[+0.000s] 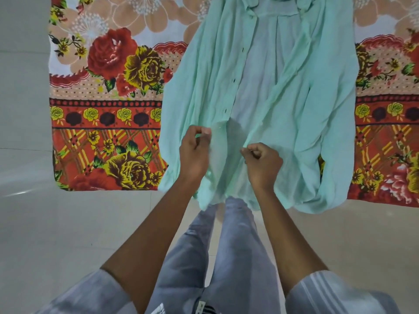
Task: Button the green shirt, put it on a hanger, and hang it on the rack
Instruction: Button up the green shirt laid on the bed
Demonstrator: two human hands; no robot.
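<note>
The green shirt [260,98] lies spread out on a floral bedsheet, collar at the top, its front open down the middle with a row of dark buttonholes along the left placket. My left hand [195,152] pinches the lower edge of the left front panel between thumb and fingers. My right hand [263,163] is closed on the edge of the right front panel close by, near the hem. The two edges are a small gap apart between my hands. No hanger or rack is in view.
The floral bedsheet [108,98] in red, yellow and peach covers the surface under the shirt. Pale tiled floor [68,223] lies to the left and in front. My legs in grey trousers [226,257] are below the hem.
</note>
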